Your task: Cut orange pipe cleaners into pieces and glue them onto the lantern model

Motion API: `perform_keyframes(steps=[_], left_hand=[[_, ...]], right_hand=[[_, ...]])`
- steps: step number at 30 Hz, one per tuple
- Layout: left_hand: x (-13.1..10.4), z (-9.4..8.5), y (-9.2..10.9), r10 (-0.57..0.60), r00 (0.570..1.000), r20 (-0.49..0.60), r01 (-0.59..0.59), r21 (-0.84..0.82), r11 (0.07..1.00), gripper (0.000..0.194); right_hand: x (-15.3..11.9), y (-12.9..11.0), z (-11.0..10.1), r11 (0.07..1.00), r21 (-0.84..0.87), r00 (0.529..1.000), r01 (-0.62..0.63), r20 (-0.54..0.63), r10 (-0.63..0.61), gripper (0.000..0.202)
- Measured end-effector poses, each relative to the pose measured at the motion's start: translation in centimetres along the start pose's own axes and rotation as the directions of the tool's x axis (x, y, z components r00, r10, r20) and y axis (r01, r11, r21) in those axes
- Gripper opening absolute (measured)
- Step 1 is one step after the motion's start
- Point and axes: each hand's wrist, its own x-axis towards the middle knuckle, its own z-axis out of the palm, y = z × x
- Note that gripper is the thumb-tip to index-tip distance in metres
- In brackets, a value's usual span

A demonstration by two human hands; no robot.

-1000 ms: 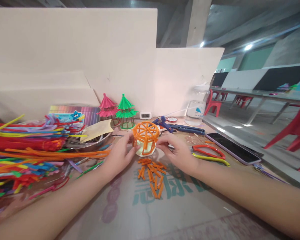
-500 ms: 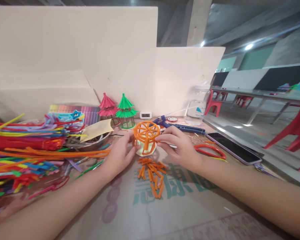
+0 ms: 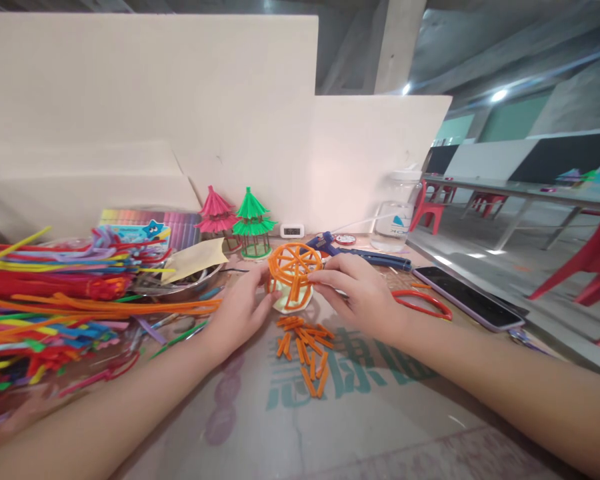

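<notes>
Between my hands stands a small orange pipe-cleaner frame, with a spoked ring on top and posts on a pale base. My left hand closes on its left side, thumb and fingers at the posts and base. At the ring's right edge, my right hand has its thumb and fingertips pinched together; whether a small piece sits between them is hidden. Just in front lie several short orange pipe-cleaner pieces in a loose pile.
Bundles of coloured pipe cleaners cover the left. Behind stand a green pagoda model, a pink one and a small clock. To the right are a glue gun, pliers, a water bottle and a phone.
The orange frame's spoked top has shifted slightly, tilting a little between my hands. Both hands keep nearly the same place and grip.
</notes>
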Motion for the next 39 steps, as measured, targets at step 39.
perform_keyframes(steps=[39], left_hand=[[0.0, 0.0, 0.3, 0.025, 1.000, 0.004, -0.025, 0.014, 1.000, 0.039]], right_hand=[[-0.8, 0.8, 0.1, 0.997, 0.023, 0.996, 0.073, 0.048, -0.074, 0.040]])
